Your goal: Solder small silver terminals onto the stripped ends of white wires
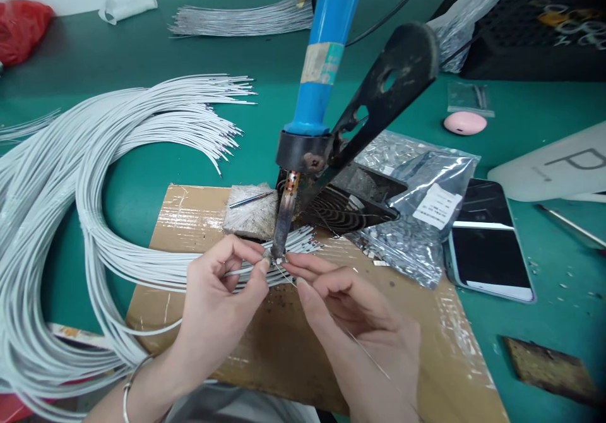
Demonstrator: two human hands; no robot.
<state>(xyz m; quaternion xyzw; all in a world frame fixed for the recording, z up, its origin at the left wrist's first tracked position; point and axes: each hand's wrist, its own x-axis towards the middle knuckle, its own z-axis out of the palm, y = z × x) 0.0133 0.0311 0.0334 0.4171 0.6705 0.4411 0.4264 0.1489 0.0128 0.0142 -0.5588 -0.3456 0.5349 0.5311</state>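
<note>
A blue-handled soldering iron [310,88] is clamped in a black metal stand, its tip pointing down between my hands. My left hand [230,303] pinches the end of a white wire right beside the tip. In my right hand [355,322], thumb and fingers close on a thin strand of solder wire [367,350], which runs back across the palm. A tiny pale piece [279,261] sits at the tip; its details are too small to make out. Ends of a white wire bundle [156,268] lie on the cardboard [189,211] behind my fingers.
More white wires [89,132] curve over the left side. A worn pad [249,211] with a metal rod stands by the iron. Right of the stand lie a plastic bag of small metal parts [416,221], a phone [490,240], a pink case [464,123] and a brown block [552,369].
</note>
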